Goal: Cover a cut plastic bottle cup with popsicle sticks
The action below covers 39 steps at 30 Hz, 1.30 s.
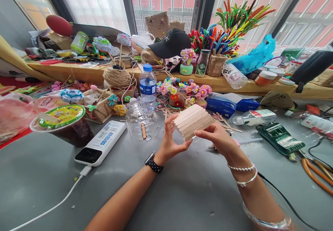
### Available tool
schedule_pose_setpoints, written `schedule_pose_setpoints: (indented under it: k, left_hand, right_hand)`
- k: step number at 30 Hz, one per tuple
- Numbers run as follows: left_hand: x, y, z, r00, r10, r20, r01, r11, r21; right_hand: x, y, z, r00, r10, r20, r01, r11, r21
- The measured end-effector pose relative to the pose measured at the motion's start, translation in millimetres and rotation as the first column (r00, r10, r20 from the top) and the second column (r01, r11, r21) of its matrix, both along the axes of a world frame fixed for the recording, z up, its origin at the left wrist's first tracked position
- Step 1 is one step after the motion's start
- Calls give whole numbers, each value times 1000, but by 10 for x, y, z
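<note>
Both my hands hold up a clear plastic piece covered with a row of pale wooden craft sticks (193,120), a little above the grey table (182,189). My left hand (170,142), with a black watch on its wrist, grips the piece's left end with curled fingers. My right hand (217,137), with bead bracelets on its wrist, pinches the right end. Loose craft sticks (223,123) lie on the table just behind the piece.
A cut clear bottle (140,121) with one stick in it, a water bottle (147,85) and a white power bank (100,142) with its cable lie to the left. Twine (118,78), small flower crafts (192,92), blue tissue packs (229,105) and pliers (316,173) crowd the back and right.
</note>
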<state>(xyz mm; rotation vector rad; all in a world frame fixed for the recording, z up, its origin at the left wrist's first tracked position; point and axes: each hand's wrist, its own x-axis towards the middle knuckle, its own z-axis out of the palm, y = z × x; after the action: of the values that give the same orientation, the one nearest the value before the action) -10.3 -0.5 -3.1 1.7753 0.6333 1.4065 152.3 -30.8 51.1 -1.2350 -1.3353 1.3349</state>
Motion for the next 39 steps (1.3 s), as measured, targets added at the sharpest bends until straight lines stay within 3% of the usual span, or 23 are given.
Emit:
schedule_pose_setpoints:
  k: [8, 26, 35, 39]
  left_hand:
    - [-9, 12, -1, 999, -38, 16, 38, 999, 4]
    - [-10, 18, 9, 999, -30, 14, 29, 999, 24]
    - [-22, 15, 10, 999, -25, 26, 24, 1000, 15]
    - [-17, 21, 15, 997, -45, 64, 49, 997, -55]
  right_hand:
    - [-25, -10, 4, 1000, -9, 21, 8, 998, 66]
    - [-50, -5, -3, 999, -28, 35, 26, 997, 75]
    - [-69, 12, -66, 994, -112, 5, 111, 984, 139]
    - [-123, -26, -12, 970, -220, 100, 187, 946, 265]
